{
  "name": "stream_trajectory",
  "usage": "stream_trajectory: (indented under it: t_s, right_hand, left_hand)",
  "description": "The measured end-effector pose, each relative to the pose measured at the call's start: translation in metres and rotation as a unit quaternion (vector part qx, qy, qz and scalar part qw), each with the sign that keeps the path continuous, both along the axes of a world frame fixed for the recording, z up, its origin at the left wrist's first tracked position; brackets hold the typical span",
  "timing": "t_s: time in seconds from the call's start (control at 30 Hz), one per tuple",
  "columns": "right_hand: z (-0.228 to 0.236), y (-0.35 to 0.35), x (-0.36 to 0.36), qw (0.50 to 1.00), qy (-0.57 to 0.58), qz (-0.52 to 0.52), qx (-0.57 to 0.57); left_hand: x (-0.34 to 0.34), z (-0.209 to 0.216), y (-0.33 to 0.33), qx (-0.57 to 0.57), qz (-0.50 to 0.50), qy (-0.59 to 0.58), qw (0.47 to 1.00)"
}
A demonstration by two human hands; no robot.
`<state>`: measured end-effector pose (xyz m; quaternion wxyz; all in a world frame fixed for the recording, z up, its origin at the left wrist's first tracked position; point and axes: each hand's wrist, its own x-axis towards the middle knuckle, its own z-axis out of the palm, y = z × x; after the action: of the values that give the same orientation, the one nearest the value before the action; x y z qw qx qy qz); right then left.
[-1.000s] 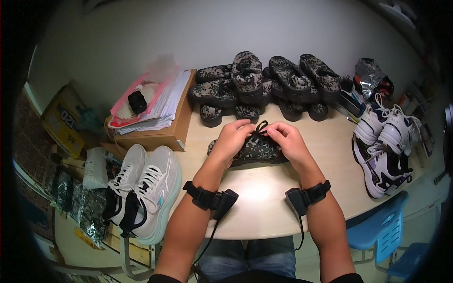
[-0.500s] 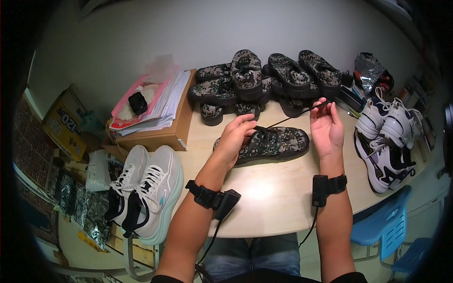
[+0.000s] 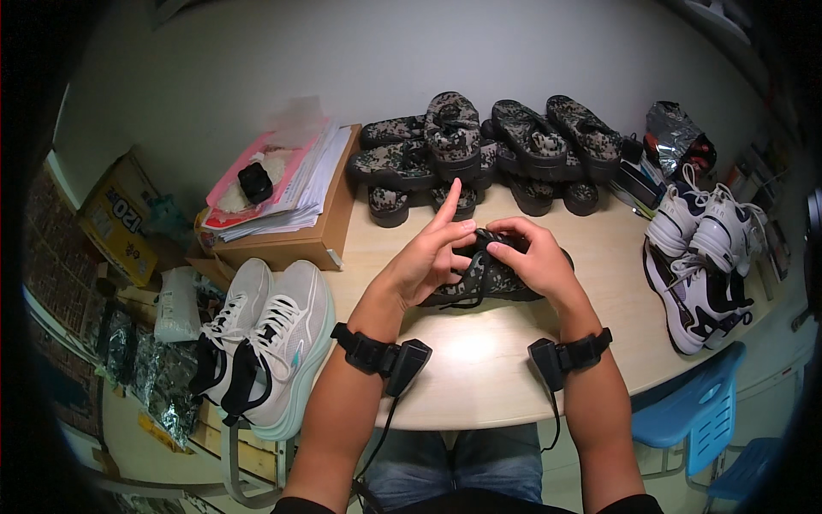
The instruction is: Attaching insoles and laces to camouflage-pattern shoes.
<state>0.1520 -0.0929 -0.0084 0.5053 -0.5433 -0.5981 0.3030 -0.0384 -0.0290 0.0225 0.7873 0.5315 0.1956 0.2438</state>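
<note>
Both hands on the camo shoe (image 3: 484, 278) mid-bench (image 3: 479, 377): left hand (image 3: 428, 261) pinching its black lace (image 3: 479, 244), index finger up; right hand (image 3: 531, 257) curled around it. Loose pinch, so the lace could slip out.

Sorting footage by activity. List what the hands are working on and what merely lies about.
In hand:
left hand
right hand
camouflage shoe
black lace

Lying about:
camouflage shoe pile
pale sneakers
white-and-navy sneakers
cardboard box with papers
blue chair
</note>
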Motion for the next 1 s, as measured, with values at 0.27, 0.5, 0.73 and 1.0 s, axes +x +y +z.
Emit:
stream_trajectory:
  t_s: [0.27,0.5,0.73,1.0]
  right_hand:
    - [0.001,-0.001,0.002,0.999,-0.006,-0.019,0.026]
    - [0.003,-0.005,0.001,0.999,0.009,-0.013,0.037]
    - [0.002,-0.005,0.001,0.998,-0.044,-0.027,0.041]
    - [0.005,-0.003,-0.004,0.991,0.116,-0.014,0.066]
  left_hand:
    - [0.015,-0.013,-0.004,-0.049,0.129,-0.014,0.99]
    - [0.022,-0.016,-0.005,-0.023,0.129,-0.005,0.991]
    - [0.031,-0.016,-0.012,0.027,0.245,0.034,0.969]
    - [0.032,-0.018,-0.014,-0.011,0.255,-0.029,0.966]
